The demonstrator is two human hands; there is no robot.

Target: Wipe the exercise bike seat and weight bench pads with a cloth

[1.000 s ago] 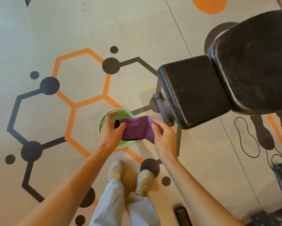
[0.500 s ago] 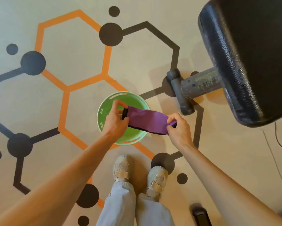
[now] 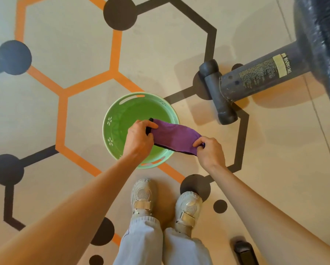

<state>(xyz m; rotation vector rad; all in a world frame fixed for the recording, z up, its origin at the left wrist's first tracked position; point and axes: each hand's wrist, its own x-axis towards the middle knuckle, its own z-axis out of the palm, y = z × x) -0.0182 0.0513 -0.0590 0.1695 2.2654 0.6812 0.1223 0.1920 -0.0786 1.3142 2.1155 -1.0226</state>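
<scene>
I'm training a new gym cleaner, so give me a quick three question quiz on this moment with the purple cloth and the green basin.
1. True or false: both hands grip the purple cloth.
2. The cloth is held over which item? A) green basin B) bench pad C) shoes
3. Fill in: the label on the bench's grey post reads ____.

Key: 1 true, left hand and right hand pinch opposite ends. 2 A. 3 WARNING.

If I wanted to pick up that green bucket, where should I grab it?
Probably by the slots cut in the rim of the green bucket: one at the far edge, one at the near edge by the shoes. Reach down from above and hook your fingers through both. The purple cloth hangs over the right side, so start at the far slot.
</scene>
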